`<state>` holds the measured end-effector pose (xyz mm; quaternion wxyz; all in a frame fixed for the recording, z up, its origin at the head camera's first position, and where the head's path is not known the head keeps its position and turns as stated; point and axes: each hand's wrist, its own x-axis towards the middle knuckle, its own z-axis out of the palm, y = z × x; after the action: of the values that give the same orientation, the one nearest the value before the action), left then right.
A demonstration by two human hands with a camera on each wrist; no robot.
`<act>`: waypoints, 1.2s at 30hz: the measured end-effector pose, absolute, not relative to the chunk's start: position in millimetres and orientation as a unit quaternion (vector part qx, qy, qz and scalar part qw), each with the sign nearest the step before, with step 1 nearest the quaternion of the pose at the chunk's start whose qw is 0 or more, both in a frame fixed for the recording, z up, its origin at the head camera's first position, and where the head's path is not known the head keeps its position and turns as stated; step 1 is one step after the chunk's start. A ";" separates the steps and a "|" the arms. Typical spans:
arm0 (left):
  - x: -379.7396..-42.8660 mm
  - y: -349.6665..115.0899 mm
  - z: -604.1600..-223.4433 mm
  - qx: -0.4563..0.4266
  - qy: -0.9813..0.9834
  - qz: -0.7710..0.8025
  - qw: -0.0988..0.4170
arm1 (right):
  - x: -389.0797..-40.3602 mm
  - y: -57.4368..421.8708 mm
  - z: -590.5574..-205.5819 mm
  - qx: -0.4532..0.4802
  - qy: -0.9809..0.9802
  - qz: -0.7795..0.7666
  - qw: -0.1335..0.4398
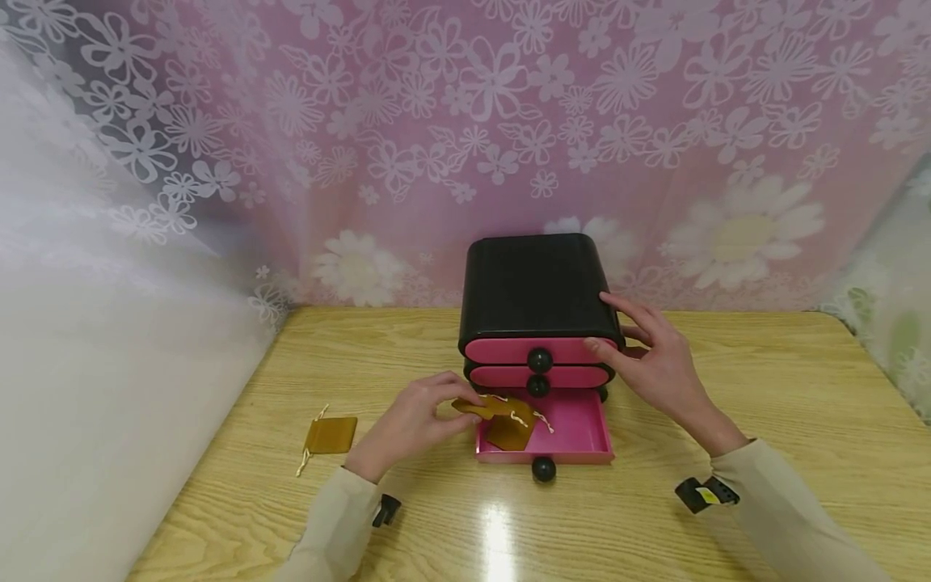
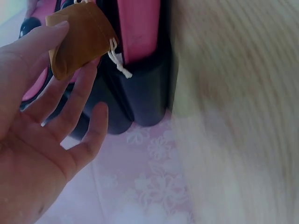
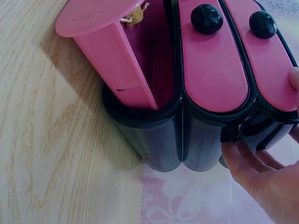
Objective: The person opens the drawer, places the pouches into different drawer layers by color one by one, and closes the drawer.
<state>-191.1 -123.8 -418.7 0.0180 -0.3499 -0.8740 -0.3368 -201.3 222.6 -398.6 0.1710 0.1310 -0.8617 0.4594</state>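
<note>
My left hand point(image 1: 418, 416) pinches a brown drawstring pouch point(image 2: 86, 39) between thumb and fingers, above the pulled-out bottom drawer point(image 1: 578, 428) of a small black cabinet point(image 1: 534, 287). Beneath it, more brown fabric point(image 1: 511, 436) shows inside the pink drawer; it looks like another pouch, partly covered by the held one. My right hand point(image 1: 658, 364) holds the cabinet's right side, thumb against the pink top drawer front point(image 1: 502, 351) and fingers along the black shell. The top and middle drawers are closed.
Another brown pouch point(image 1: 330, 435) with pale cords lies on the wooden table point(image 1: 618, 533), left of my left hand. Round black knobs point(image 1: 543, 469) stick out from the drawer fronts. A pink flowered curtain point(image 1: 407, 162) hangs behind the cabinet.
</note>
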 end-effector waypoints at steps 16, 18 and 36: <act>-189.8 -95.6 -438.3 -0.355 -0.877 -0.321 0.038 | -201.7 223.5 -400.8 0.135 -0.861 0.457 0.176; -190.0 -92.4 -440.0 -0.356 -0.882 -0.304 0.048 | -201.6 223.4 -400.8 0.135 -0.861 0.458 0.175; -187.9 -91.4 -437.9 -0.342 -0.908 -0.242 -0.007 | -201.7 223.4 -400.7 0.134 -0.860 0.461 0.172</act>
<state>-187.9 -91.4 -437.9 -0.0069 -0.3420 -0.9079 -0.2422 -201.7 223.4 -400.7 0.1718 0.1341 -0.8602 0.4611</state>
